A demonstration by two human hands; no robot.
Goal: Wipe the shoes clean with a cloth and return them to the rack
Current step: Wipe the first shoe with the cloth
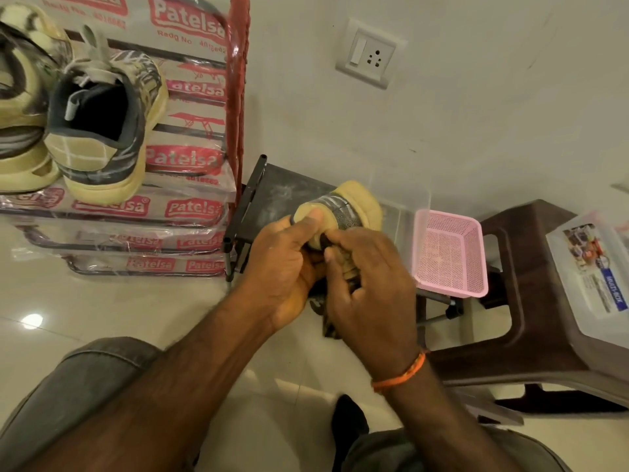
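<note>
A tan and grey sneaker [354,207] is held out in front of me, sole end pointing away. My left hand [287,264] grips its near end, thumb pressed on the tan sole. My right hand [369,284] curls round a dark patterned cloth [332,327] against the shoe's side; the cloth hangs below my palm, mostly hidden. On top of the shoe rack [190,212] at the upper left stands a matching sneaker [105,120], heel toward me. Another tan shoe [20,97] sits beside it at the frame's left edge.
The rack is wrapped in printed plastic with a red post [238,86]. A small black stand [269,195] sits behind the held shoe. A pink mesh basket [449,253], a brown plastic stool [531,301] and a clear lidded box [592,277] are at right. A wall socket [371,52] is above.
</note>
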